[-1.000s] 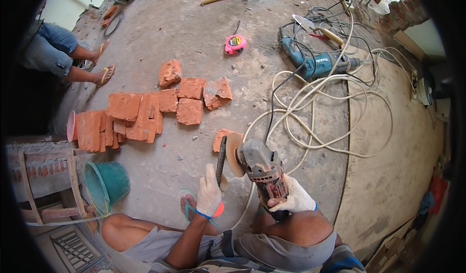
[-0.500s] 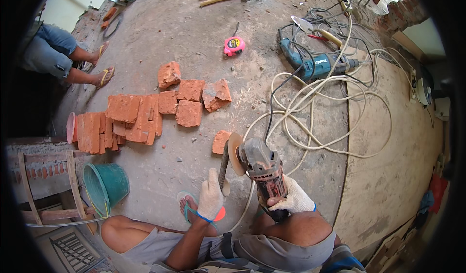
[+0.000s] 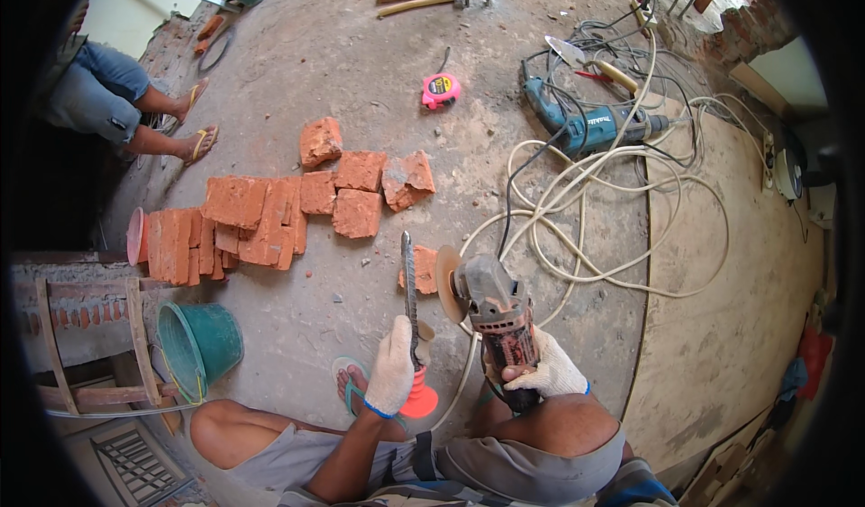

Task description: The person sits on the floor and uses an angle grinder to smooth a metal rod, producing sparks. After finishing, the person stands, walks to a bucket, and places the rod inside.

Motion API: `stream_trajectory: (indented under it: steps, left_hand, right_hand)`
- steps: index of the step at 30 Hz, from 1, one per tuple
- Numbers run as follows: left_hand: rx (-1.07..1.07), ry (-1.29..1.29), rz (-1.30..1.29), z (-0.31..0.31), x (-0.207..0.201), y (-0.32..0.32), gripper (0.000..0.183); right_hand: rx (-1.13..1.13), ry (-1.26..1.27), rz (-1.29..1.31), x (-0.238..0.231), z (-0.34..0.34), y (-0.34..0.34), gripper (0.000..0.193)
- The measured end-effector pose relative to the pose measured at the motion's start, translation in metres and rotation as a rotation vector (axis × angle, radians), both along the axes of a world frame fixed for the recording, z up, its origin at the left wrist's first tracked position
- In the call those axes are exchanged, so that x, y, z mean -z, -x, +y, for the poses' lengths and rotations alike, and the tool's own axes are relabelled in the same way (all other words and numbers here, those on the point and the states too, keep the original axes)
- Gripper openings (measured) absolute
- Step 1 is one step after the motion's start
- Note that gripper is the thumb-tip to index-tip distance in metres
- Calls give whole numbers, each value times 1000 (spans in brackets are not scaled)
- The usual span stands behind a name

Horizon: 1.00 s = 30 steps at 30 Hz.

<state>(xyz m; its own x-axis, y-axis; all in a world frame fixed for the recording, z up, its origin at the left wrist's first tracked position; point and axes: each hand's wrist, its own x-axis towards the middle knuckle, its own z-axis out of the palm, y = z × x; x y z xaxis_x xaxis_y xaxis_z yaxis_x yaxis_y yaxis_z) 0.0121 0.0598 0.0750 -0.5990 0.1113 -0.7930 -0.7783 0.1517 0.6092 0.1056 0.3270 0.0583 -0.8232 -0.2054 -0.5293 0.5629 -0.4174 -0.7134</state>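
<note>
In my gloved left hand (image 3: 391, 367) is a chisel (image 3: 409, 277), a dark ridged metal rod standing upright with its tip pointing away from me. Its round orange hand guard (image 3: 419, 399) shows below the glove. My gloved right hand (image 3: 551, 369) is wrapped round the body of an angle grinder (image 3: 505, 322), which rests by my right knee. The grinder's thin tan disc (image 3: 448, 282) faces the chisel, with a small gap between them. I cannot tell whether the disc is spinning. A broken brick piece (image 3: 422, 267) lies on the floor beyond the disc.
Stacked and loose red bricks (image 3: 263, 214) lie ahead to the left, near a green bucket (image 3: 203, 345). A pink tape measure (image 3: 440, 91) lies ahead. Coiled cables (image 3: 577, 174), a teal power drill (image 3: 599, 129) and a trowel (image 3: 566, 51) are at right. Another person's feet (image 3: 200, 142) are at far left.
My left hand has turned the chisel so that its tip stands clear of the disc and more of the rod and orange guard shows. The grinder has shifted slightly right.
</note>
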Motion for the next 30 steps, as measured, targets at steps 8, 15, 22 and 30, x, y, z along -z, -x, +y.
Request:
stream_trajectory:
  steps: [8,15,22,30]
  left_hand:
    - [197,106,372,3,-1,1,48]
    - [177,233,404,9,-3,2,27]
    - [178,308,438,21,-21,0,22]
    - [154,414,456,21,-14,-9,20]
  right_hand:
    - [0,-37,24,1,1,-1,88]
    - [2,-33,6,3,1,-2,86]
    - [27,-27,7,-2,0,0,89]
    - [10,-72,12,-2,1,0,84]
